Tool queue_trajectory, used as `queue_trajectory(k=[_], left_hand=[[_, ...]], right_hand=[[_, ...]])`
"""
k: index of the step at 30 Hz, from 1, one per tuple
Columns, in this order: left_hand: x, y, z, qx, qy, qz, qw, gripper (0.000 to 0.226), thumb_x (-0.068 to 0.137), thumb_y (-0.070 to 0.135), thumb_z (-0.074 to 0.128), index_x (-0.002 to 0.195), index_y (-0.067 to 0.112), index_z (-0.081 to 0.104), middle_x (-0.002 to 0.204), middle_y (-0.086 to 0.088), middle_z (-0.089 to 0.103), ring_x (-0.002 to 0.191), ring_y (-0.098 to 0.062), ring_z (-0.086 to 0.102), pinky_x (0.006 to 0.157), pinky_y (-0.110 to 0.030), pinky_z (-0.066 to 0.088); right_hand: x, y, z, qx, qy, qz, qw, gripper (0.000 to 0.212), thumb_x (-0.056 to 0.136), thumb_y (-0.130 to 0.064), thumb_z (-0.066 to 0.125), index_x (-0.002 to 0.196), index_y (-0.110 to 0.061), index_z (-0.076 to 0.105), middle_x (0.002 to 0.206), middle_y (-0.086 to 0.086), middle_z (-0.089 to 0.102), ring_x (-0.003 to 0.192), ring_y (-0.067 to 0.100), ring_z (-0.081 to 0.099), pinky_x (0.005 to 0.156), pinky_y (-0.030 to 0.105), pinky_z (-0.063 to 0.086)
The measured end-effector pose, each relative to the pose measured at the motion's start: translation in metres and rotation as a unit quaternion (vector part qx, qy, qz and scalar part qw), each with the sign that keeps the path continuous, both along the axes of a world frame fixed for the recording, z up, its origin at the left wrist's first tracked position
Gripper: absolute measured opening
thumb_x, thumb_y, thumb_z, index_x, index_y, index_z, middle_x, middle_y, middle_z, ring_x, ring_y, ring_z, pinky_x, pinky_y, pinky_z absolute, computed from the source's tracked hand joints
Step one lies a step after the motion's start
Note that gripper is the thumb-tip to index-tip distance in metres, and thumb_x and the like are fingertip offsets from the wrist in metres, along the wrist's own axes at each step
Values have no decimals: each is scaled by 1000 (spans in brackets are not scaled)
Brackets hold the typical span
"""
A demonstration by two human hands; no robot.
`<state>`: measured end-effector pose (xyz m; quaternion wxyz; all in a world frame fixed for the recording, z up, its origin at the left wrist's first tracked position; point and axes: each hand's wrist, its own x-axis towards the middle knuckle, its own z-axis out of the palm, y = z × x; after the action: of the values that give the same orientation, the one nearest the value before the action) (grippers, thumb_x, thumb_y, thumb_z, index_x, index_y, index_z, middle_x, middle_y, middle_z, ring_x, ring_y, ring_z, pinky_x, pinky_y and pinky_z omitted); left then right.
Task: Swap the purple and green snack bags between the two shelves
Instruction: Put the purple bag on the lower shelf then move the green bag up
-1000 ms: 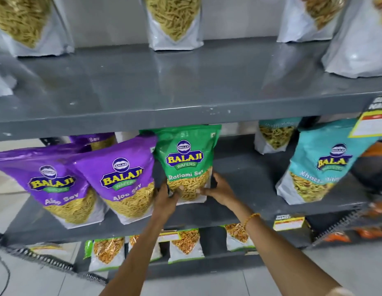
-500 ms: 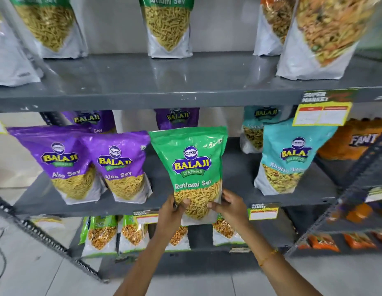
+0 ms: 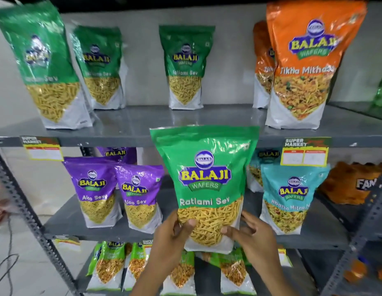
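Green bag [image 3: 205, 180], labelled Ratlami Sev, is held upright in the air in front of the rack, its top edge level with the front lip of the upper shelf [image 3: 143, 129] and its base below the lip of the middle shelf [image 3: 113, 231]. Both hands grip it at the lower corners: left hand [image 3: 171, 233] with thumb across the clear window and fingers behind, right hand [image 3: 249, 233] likewise on the opposite side. Each hand is closed on the bag and carries nothing else

Upper shelf holds three green bags: one at front left [image 3: 44, 67], two further back [image 3: 100, 67] [image 3: 185, 67], with orange bags [image 3: 305, 60] at the right. Middle shelf holds two purple bags [image 3: 93, 189] [image 3: 138, 195] at front left, another purple one [image 3: 116, 153] behind them, and teal bags [image 3: 290, 195] at the right

Step in hand, by judgement: carrying a green bag between the two shelves; direction of travel cannot be told from this moment alone

Next move calls for:
- a free, flat patch of shelf, such as the open area of the upper shelf between the green and orange bags
- keeping the bag upright so that it stands on its gusset
- clearing the shelf lip before setting down
- releasing only once the base sits flat
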<state>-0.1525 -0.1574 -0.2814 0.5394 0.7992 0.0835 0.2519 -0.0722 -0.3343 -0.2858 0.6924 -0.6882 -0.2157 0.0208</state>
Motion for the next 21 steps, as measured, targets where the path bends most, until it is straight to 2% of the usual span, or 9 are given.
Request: queue_trajectory(k=[2, 4, 8, 11, 14, 16, 18, 19, 21], left_hand=[[-6, 5, 38, 23, -43, 27, 998, 19, 79, 41, 60, 70, 28, 50, 52, 10, 56, 50, 0, 41, 49, -16, 29], [-6, 14, 73, 41, -82, 52, 994, 17, 80, 36, 63, 74, 21, 56, 60, -5, 59, 58, -6, 48, 54, -20, 34], [9, 38, 137, 35, -161, 52, 985, 11, 80, 34, 62, 82, 23, 63, 66, 13, 69, 63, 8, 57, 57, -8, 43], [27, 56, 174, 62, -197, 64, 976, 13, 84, 26, 59, 71, 26, 57, 64, 9, 59, 56, 5, 50, 53, -11, 40], [52, 78, 206, 107, -202, 87, 970, 23, 85, 27, 58, 63, 27, 50, 58, 7, 55, 50, 2, 48, 48, -12, 35], [73, 96, 220, 124, -185, 90, 971, 25, 85, 31, 59, 62, 24, 49, 55, 5, 54, 49, 0, 50, 48, -13, 35], [97, 114, 226, 134, -152, 86, 976, 30, 82, 41, 59, 68, 15, 53, 59, -8, 61, 60, -21, 60, 56, -26, 41], [109, 122, 226, 139, -135, 78, 978, 35, 81, 45, 58, 75, 10, 57, 68, -13, 66, 68, -29, 63, 60, -32, 43], [129, 135, 223, 130, -115, 55, 983, 35, 82, 42, 58, 93, 9, 62, 91, -16, 72, 87, -31, 67, 73, -39, 50]], right_hand=[[0, 8, 37, 8, -35, 9, 999, 44, 60, -8, 81, 89, -36, 66, 72, -31, 71, 70, -4, 69, 57, 7, 50], [3, 19, 75, 15, -78, 18, 997, 44, 58, -16, 82, 96, -32, 68, 70, -32, 71, 71, -3, 69, 58, 7, 50], [20, 47, 142, 53, -151, 25, 987, 35, 62, -12, 81, 92, -27, 71, 68, -31, 70, 66, -7, 67, 57, 7, 48], [36, 72, 181, 76, -177, 21, 981, 31, 62, -18, 81, 84, -37, 68, 73, -26, 71, 75, -9, 67, 63, 9, 51], [57, 98, 204, 88, -194, 5, 977, 33, 64, -23, 80, 90, -37, 65, 89, -16, 69, 80, -13, 63, 69, 10, 52], [75, 115, 212, 88, -193, -11, 977, 33, 66, -24, 79, 95, -34, 66, 94, -11, 69, 80, -12, 63, 75, 18, 55], [95, 131, 214, 74, -175, -23, 982, 25, 66, -26, 79, 87, -34, 70, 94, -3, 71, 87, 5, 68, 81, 39, 58], [105, 137, 213, 63, -169, -32, 983, 20, 65, -27, 80, 80, -36, 70, 92, -1, 72, 88, 13, 70, 82, 47, 58], [123, 147, 208, 45, -155, -50, 986, 17, 63, -27, 81, 72, -36, 70, 89, 2, 72, 87, 20, 70, 81, 53, 56]])
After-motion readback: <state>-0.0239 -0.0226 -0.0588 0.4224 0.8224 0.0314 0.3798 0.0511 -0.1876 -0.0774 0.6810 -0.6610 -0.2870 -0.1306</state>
